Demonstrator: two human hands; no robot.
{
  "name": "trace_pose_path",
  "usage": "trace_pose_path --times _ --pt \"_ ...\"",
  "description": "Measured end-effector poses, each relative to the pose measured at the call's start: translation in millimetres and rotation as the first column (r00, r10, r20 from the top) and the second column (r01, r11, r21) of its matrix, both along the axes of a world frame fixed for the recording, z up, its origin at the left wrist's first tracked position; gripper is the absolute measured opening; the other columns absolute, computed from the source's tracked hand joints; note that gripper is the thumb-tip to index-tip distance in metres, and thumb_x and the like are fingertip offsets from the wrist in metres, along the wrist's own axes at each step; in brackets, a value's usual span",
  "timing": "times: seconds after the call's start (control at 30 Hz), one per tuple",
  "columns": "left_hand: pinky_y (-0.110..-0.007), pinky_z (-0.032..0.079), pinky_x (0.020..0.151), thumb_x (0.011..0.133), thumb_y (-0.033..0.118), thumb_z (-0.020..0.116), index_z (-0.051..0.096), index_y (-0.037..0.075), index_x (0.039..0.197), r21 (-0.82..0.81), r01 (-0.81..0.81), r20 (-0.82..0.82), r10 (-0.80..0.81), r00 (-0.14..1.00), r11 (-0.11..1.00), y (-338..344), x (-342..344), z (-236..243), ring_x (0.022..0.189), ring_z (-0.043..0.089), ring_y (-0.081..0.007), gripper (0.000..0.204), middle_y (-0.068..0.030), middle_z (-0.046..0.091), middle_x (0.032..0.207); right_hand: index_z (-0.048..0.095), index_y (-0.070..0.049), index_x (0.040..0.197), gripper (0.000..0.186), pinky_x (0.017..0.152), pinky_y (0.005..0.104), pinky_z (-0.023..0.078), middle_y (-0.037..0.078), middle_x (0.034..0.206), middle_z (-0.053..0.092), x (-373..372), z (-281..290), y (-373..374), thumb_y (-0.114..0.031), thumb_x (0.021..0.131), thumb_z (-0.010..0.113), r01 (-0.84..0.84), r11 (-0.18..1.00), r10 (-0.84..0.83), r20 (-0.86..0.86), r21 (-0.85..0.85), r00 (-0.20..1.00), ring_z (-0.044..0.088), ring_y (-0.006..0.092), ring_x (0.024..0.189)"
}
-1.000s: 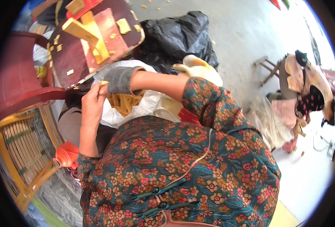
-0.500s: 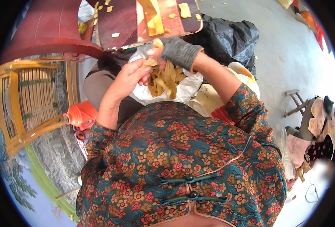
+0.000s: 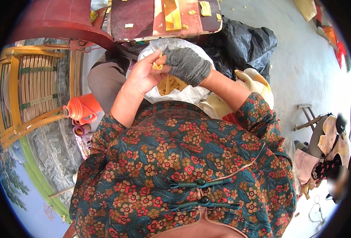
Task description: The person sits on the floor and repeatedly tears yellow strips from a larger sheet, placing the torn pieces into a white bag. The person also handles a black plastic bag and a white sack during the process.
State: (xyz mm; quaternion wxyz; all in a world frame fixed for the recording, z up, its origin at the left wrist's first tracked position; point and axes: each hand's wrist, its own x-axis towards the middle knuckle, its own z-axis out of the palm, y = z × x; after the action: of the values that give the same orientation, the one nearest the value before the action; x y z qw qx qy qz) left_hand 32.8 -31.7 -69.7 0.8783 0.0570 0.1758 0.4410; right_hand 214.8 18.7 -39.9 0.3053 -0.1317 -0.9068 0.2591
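Observation:
Just over a white plastic bag (image 3: 203, 88) in my lap, my two hands meet. My left hand (image 3: 143, 76) is closed, its thumb and fingers pinching a small crumpled yellow strip (image 3: 157, 66). Against it, my right hand (image 3: 186, 65), in a grey fingerless knit glove, is closed on the same strip, with its back toward me and most fingers hidden. Below them, tan-yellow flat strips (image 3: 171, 85) lie in the bag, partly covered by the hands. What the strips are made of I cannot tell.
Ahead stands a dark red table (image 3: 133, 23) with small yellow pieces and a yellow block (image 3: 171, 16). A red chair (image 3: 52, 27) is at the far left, an orange thermos (image 3: 82, 109) below it. A black plastic bag (image 3: 246, 41) lies to the right.
The long strips bunched between my hands are now lower in the bag, and a small folded piece shows at my fingertips. My right hand has turned, its back toward me. The view shifted slightly.

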Motion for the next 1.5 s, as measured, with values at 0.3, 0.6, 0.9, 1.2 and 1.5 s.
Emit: trace_pose_path --times 0.3,0.6,0.9,1.2,1.5 --pt "-0.032 0.042 0.075 0.087 0.012 0.046 0.053 0.008 0.097 -0.202 -0.251 -0.490 0.124 0.863 0.947 3.9 31.3 41.0 0.073 0.049 -0.0166 0.013 -0.0013 0.052 0.081 0.063 -0.002 0.087 0.031 0.065 0.0257 0.045 0.003 0.075 0.062 -5.0 17.3 12.7 -0.030 0.089 0.050 0.142 0.769 -0.291 -0.144 -0.623 0.946 0.054 0.0099 0.065" --pt "-0.030 0.045 0.068 0.081 0.003 0.045 0.060 0.002 0.094 0.463 0.478 -0.783 0.597 -0.173 0.746 1.7 34.8 81.5 0.072 0.057 -0.0215 0.020 -0.0094 0.059 0.083 0.060 0.000 0.093 0.030 0.070 0.0286 0.045 0.006 0.080 0.058 -5.6 9.9 10.2 -0.028 0.089 0.051 0.139 0.666 -0.401 -0.195 -0.733 0.895 0.055 0.0151 0.071" --pt "-0.030 0.046 0.078 0.088 0.004 0.050 0.051 0.006 0.117 0.846 0.391 -0.388 0.922 -0.017 0.363 8.9 36.2 84.0 0.084 0.059 -0.0239 0.029 -0.0103 0.059 0.088 0.050 -0.008 0.096 0.032 0.031 0.0146 0.025 0.001 0.065 0.048 -2.7 26.1 6.7 -0.039 0.093 0.044 -0.484 -0.375 -0.058 -0.501 -0.790 0.863 0.035 0.0016 0.036" --pt "-0.026 0.045 0.070 0.091 0.007 0.047 0.050 0.002 0.095 0.781 0.313 -0.559 0.829 -0.036 0.540 9.1 29.0 75.4 0.075 0.057 -0.0177 0.007 -0.0087 0.057 0.082 0.058 -0.004 0.088 0.046 0.060 0.0315 0.045 0.007 0.071 0.056 0.5 42.6 19.3 -0.049 0.085 0.050 0.066 0.721 -0.010 0.085 -0.689 0.996 0.056 0.0209 0.064" --pt "-0.027 0.043 0.086 0.086 0.000 0.041 0.048 -0.001 0.109 0.571 -0.093 -0.606 0.495 0.623 0.816 12.2 26.9 70.4 0.093 0.054 -0.0123 0.024 -0.0078 0.055 0.104 0.064 -0.006 0.088 0.045 0.068 0.0362 0.046 0.014 0.075 0.061 10.9 34.3 37.8 -0.049 0.077 0.059 0.237 0.923 -0.243 0.019 -0.302 0.970 0.061 0.0299 0.075"
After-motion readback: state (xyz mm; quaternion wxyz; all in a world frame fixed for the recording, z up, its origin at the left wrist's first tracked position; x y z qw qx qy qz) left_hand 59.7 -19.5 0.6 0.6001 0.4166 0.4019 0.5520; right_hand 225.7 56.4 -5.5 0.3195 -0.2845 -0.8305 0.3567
